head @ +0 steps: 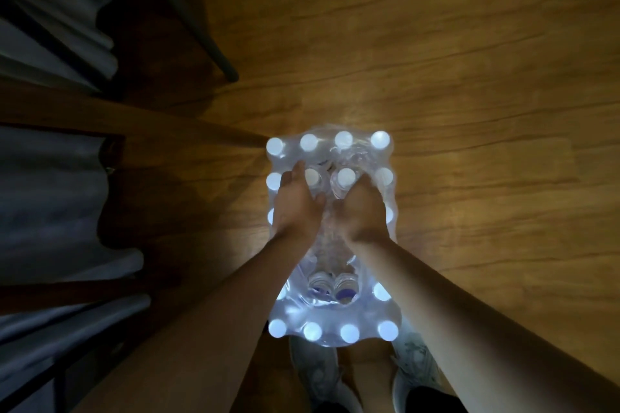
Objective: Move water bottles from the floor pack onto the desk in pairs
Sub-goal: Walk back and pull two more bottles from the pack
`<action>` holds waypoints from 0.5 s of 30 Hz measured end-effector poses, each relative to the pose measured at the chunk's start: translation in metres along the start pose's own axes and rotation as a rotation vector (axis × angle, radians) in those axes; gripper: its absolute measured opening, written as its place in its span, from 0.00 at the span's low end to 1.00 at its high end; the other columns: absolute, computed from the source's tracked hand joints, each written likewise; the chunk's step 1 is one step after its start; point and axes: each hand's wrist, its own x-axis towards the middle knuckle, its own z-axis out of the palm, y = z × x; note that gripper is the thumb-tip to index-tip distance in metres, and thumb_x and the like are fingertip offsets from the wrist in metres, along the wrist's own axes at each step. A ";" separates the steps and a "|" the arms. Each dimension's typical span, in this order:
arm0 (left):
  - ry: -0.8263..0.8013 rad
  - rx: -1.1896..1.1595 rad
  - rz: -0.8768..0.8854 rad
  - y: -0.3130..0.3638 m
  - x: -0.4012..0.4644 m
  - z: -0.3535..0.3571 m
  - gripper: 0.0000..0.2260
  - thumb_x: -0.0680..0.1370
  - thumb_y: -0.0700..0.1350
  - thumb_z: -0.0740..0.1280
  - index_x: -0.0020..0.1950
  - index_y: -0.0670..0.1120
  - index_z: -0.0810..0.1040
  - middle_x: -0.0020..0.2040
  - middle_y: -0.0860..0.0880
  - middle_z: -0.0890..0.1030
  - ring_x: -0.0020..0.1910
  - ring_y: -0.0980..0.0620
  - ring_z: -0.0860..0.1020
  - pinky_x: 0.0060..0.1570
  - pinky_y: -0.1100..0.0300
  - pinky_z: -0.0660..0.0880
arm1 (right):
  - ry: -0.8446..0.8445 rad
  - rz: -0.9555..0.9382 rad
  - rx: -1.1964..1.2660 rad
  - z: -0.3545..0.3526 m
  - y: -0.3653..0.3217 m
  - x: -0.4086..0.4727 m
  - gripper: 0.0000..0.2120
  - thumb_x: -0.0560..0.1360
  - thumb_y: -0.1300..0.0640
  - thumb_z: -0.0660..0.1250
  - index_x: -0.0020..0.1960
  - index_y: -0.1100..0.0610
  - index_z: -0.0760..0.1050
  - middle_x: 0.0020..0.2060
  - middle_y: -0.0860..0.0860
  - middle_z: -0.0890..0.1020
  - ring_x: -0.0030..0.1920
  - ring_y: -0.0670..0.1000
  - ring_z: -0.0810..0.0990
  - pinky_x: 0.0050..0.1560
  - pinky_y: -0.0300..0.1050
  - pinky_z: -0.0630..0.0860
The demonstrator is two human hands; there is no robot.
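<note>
Clear plastic wrap covers the floor pack (pixel 330 235) of water bottles, which stands on the wooden floor (pixel 453 77) just ahead of the person's pale shoes (pixel 315 372). Both bare forearms reach straight down and forward, wrists close together over the torn middle of the pack. The left hand (pixel 297 203) curls around one white-capped bottle (pixel 312 178) in the second row, fingers on its far left side. The right hand (pixel 364 208) is wrapped about the neighbouring bottle (pixel 345 178), thumb toward the centre. Each bottle is upright inside the pack. White caps ring the pack's edges. A dark furniture leg (pixel 214 43) slants across the floor beyond.
</note>
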 end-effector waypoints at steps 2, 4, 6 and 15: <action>0.036 0.022 0.014 0.001 0.005 0.001 0.25 0.76 0.44 0.69 0.72 0.48 0.66 0.62 0.43 0.77 0.57 0.44 0.80 0.54 0.54 0.75 | 0.026 -0.054 -0.157 0.002 0.000 0.003 0.24 0.75 0.58 0.65 0.68 0.60 0.64 0.58 0.62 0.75 0.57 0.61 0.77 0.55 0.52 0.74; 0.056 0.048 0.039 0.002 0.006 0.001 0.21 0.77 0.45 0.68 0.69 0.48 0.68 0.60 0.43 0.77 0.54 0.44 0.80 0.49 0.54 0.74 | 0.027 -0.116 -0.292 0.002 0.000 0.007 0.23 0.76 0.60 0.62 0.70 0.59 0.61 0.59 0.63 0.73 0.57 0.62 0.77 0.55 0.53 0.73; 0.034 0.124 0.074 0.002 0.007 0.001 0.18 0.77 0.46 0.68 0.66 0.48 0.69 0.60 0.43 0.75 0.53 0.43 0.79 0.45 0.57 0.71 | 0.031 -0.172 -0.370 0.002 0.000 0.013 0.21 0.76 0.60 0.61 0.68 0.61 0.63 0.59 0.64 0.74 0.57 0.63 0.77 0.53 0.53 0.74; -0.004 0.319 0.186 -0.005 0.010 0.007 0.18 0.76 0.42 0.69 0.64 0.44 0.69 0.59 0.42 0.74 0.54 0.43 0.79 0.50 0.54 0.74 | 0.072 -0.297 -0.515 0.007 0.014 0.022 0.17 0.79 0.63 0.59 0.67 0.59 0.66 0.60 0.60 0.73 0.54 0.59 0.79 0.50 0.49 0.74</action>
